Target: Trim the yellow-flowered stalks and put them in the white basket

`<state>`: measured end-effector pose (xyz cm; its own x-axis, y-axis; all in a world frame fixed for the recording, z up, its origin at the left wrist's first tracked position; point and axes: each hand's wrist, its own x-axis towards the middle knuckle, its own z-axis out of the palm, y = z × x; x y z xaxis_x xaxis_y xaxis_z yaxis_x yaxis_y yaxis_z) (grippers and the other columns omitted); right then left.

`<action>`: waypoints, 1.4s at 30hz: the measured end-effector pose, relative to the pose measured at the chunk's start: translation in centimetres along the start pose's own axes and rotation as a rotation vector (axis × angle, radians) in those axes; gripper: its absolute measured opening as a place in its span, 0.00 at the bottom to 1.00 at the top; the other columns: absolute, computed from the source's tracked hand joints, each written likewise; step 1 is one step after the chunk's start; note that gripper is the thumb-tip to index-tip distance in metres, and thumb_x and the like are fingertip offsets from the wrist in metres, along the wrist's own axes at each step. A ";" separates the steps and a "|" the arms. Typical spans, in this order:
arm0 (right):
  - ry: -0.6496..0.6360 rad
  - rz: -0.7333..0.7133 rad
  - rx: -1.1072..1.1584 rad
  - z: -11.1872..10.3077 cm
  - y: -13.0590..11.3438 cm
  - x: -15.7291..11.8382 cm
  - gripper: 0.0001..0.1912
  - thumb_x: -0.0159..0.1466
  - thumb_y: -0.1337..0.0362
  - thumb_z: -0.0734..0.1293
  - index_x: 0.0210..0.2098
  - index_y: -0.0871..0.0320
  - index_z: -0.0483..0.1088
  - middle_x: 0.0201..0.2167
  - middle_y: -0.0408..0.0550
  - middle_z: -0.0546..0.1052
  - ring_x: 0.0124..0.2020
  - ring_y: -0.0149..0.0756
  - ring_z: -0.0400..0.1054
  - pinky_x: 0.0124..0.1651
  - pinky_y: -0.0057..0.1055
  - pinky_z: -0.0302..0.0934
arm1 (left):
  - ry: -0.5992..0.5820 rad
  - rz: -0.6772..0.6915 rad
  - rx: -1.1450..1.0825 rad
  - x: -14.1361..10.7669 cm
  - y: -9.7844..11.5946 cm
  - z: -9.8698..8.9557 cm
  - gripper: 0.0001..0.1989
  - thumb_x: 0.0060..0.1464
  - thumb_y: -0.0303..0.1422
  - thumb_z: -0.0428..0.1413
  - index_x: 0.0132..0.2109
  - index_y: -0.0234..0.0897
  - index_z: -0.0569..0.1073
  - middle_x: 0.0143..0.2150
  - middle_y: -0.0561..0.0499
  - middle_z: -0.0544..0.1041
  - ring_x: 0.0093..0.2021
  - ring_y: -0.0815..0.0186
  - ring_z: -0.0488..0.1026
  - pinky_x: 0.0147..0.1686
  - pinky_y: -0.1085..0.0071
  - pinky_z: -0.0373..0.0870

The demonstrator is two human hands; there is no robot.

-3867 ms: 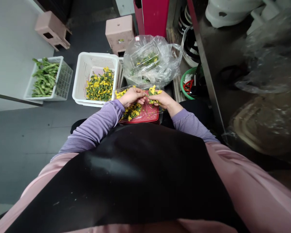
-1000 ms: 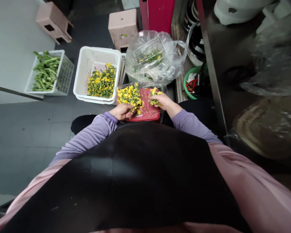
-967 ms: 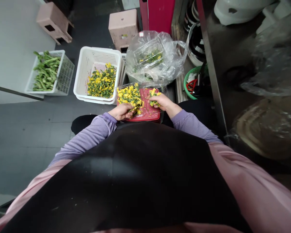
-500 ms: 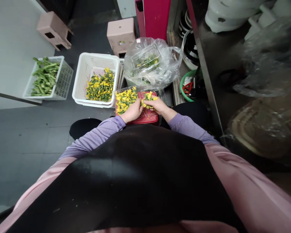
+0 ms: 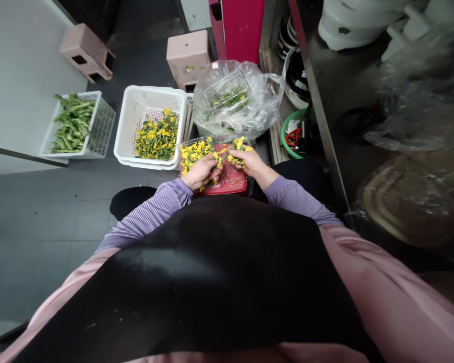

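Observation:
My right hand [image 5: 252, 162] is closed around a small bunch of yellow-flowered greens [image 5: 239, 144], over the right side of a red tray or lid [image 5: 227, 187]. Close to it, my left hand [image 5: 201, 172] has its fingers curled, with a green piece bearing a yellow flower at its fingertips. Under and beside my left hand, a clear plastic box [image 5: 181, 161] holds many more yellow-flowered greens [image 5: 193, 151]. Part of that box is hidden by my left hand.
Left of the tray stands a white basket [image 5: 121, 126] with yellow-flowered greens; farther left, another white basket [image 5: 108, 121] holds green stalks. Ahead are a clear plastic bag [image 5: 263, 101] with a plastic box and pink stools [image 5: 188, 53]. A green basin [image 5: 285, 131] and metal shelf edge [image 5: 321, 116] are right.
My hands have moved slightly apart. The left hand has shifted a little left and its fingers now show; the right hand has moved slightly right with its bunch.

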<state>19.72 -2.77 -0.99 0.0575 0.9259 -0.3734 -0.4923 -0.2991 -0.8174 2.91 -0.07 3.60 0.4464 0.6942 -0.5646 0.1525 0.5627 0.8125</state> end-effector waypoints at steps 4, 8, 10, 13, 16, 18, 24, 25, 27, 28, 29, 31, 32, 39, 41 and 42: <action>-0.026 0.029 -0.046 -0.1 0.0 0.0 0.19 0.49 0.62 0.79 0.35 0.58 0.70 0.23 0.38 0.72 0.19 0.24 0.57 0.21 0.24 0.45 | -0.012 0.013 -0.084 0.0 0.1 0.8 0.09 0.59 0.22 0.56 0.37 0.39 0.63 0.23 0.60 0.68 0.16 0.76 0.60 0.18 0.79 0.58; -0.088 0.046 -0.070 0.4 0.4 -0.3 0.19 0.50 0.60 0.80 0.35 0.58 0.71 0.22 0.39 0.74 0.19 0.25 0.60 0.20 0.24 0.48 | 0.043 0.081 -0.047 0.2 -0.5 2.1 0.10 0.62 0.24 0.55 0.39 0.40 0.61 0.22 0.63 0.66 0.16 0.76 0.61 0.19 0.79 0.58; -0.096 0.032 -0.066 0.6 0.5 -0.6 0.20 0.49 0.59 0.81 0.35 0.57 0.71 0.22 0.39 0.74 0.20 0.26 0.63 0.22 0.24 0.52 | 0.092 0.083 -0.009 0.3 -0.8 2.5 0.11 0.62 0.25 0.58 0.39 0.40 0.61 0.22 0.63 0.66 0.16 0.76 0.61 0.20 0.79 0.58; -0.121 -0.012 -0.060 0.6 0.4 -0.7 0.20 0.48 0.59 0.81 0.34 0.58 0.72 0.23 0.41 0.75 0.24 0.30 0.68 0.27 0.26 0.61 | 0.159 0.074 0.042 0.5 -0.7 2.4 0.12 0.62 0.24 0.60 0.40 0.40 0.62 0.23 0.63 0.66 0.16 0.77 0.61 0.20 0.78 0.56; -0.113 -0.077 -0.092 0.0 -0.1 -0.4 0.20 0.47 0.59 0.82 0.34 0.58 0.73 0.25 0.42 0.77 0.29 0.34 0.71 0.33 0.30 0.66 | 0.239 0.119 0.075 0.9 0.1 1.5 0.11 0.64 0.22 0.56 0.39 0.40 0.62 0.23 0.62 0.66 0.17 0.77 0.61 0.21 0.79 0.56; -0.110 -0.105 -0.184 -0.6 -0.4 0.0 0.19 0.46 0.60 0.82 0.32 0.59 0.74 0.26 0.43 0.77 0.31 0.35 0.71 0.36 0.31 0.67 | 0.199 0.146 0.076 1.2 0.9 1.0 0.10 0.65 0.21 0.53 0.37 0.39 0.63 0.24 0.60 0.68 0.17 0.78 0.60 0.21 0.79 0.56; -0.116 -0.170 -0.547 -2.0 -0.9 0.9 0.09 0.50 0.63 0.77 0.28 0.60 0.76 0.25 0.42 0.75 0.29 0.33 0.67 0.35 0.31 0.61 | 0.017 0.094 0.152 1.9 2.1 0.8 0.12 0.63 0.19 0.56 0.32 0.36 0.67 0.19 0.60 0.64 0.16 0.77 0.58 0.17 0.79 0.52; -0.114 -0.192 -0.600 -2.1 -0.9 0.9 0.08 0.51 0.64 0.77 0.27 0.60 0.76 0.24 0.42 0.74 0.29 0.34 0.66 0.35 0.30 0.60 | 0.018 0.080 0.161 2.0 2.3 0.8 0.12 0.62 0.19 0.56 0.32 0.35 0.67 0.19 0.59 0.64 0.15 0.78 0.58 0.17 0.80 0.51; -0.121 -0.260 -0.684 -2.3 -1.1 0.9 0.08 0.51 0.64 0.77 0.26 0.59 0.75 0.24 0.42 0.74 0.30 0.35 0.66 0.36 0.31 0.60 | -0.025 0.035 0.161 2.3 2.7 0.7 0.11 0.62 0.19 0.57 0.32 0.34 0.68 0.19 0.58 0.65 0.15 0.78 0.57 0.17 0.80 0.50; -0.127 -0.298 -0.706 -2.4 -1.3 0.8 0.09 0.50 0.64 0.78 0.25 0.58 0.74 0.24 0.43 0.74 0.31 0.35 0.66 0.37 0.31 0.60 | -0.061 0.006 0.147 2.4 2.9 0.6 0.11 0.61 0.19 0.57 0.32 0.33 0.69 0.19 0.57 0.66 0.15 0.79 0.56 0.16 0.80 0.48; -0.130 -0.332 -0.711 -2.5 -1.4 0.8 0.10 0.48 0.64 0.78 0.24 0.58 0.74 0.25 0.43 0.75 0.32 0.36 0.66 0.38 0.31 0.61 | -0.098 -0.023 0.126 2.5 3.2 0.5 0.10 0.60 0.19 0.58 0.32 0.33 0.69 0.20 0.57 0.67 0.15 0.79 0.55 0.16 0.80 0.48; -0.097 -0.366 -0.663 -2.7 -1.8 0.9 0.13 0.47 0.63 0.80 0.24 0.57 0.72 0.25 0.43 0.74 0.34 0.37 0.66 0.38 0.31 0.61 | -0.145 -0.070 0.080 2.8 3.4 0.4 0.10 0.60 0.19 0.59 0.32 0.32 0.69 0.22 0.55 0.69 0.15 0.79 0.56 0.16 0.79 0.48; -0.053 -0.363 -0.607 -2.9 -2.0 0.9 0.13 0.48 0.63 0.79 0.25 0.57 0.72 0.26 0.43 0.74 0.33 0.37 0.66 0.37 0.31 0.61 | -0.143 -0.075 0.070 3.0 3.4 0.4 0.10 0.60 0.19 0.59 0.32 0.33 0.69 0.22 0.54 0.69 0.16 0.79 0.56 0.16 0.79 0.49; 0.125 -0.068 -0.266 -3.4 -2.1 0.7 0.11 0.51 0.65 0.77 0.32 0.57 0.72 0.23 0.42 0.74 0.21 0.28 0.59 0.21 0.25 0.50 | -0.023 0.141 0.305 4.6 1.5 1.2 0.05 0.62 0.22 0.57 0.37 0.34 0.71 0.21 0.58 0.67 0.17 0.75 0.59 0.21 0.77 0.57; 0.112 -0.016 -0.245 -2.9 -1.6 0.5 0.14 0.49 0.65 0.78 0.32 0.57 0.73 0.21 0.41 0.73 0.19 0.27 0.59 0.20 0.24 0.50 | 0.006 0.233 0.364 4.9 1.1 1.6 0.05 0.59 0.21 0.58 0.40 0.34 0.74 0.24 0.56 0.71 0.23 0.71 0.67 0.28 0.76 0.64; 0.105 -0.009 -0.231 -2.5 -1.3 0.4 0.16 0.48 0.65 0.79 0.33 0.58 0.74 0.21 0.40 0.74 0.20 0.27 0.61 0.20 0.25 0.53 | 0.029 0.284 0.392 4.9 1.0 1.8 0.07 0.57 0.20 0.59 0.41 0.34 0.75 0.26 0.54 0.74 0.28 0.68 0.71 0.32 0.75 0.67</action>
<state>22.54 -2.53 -1.17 0.1567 0.9032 -0.3996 -0.2803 -0.3473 -0.8949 6.81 3.13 1.92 0.4944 0.8112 -0.3123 0.3517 0.1419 0.9253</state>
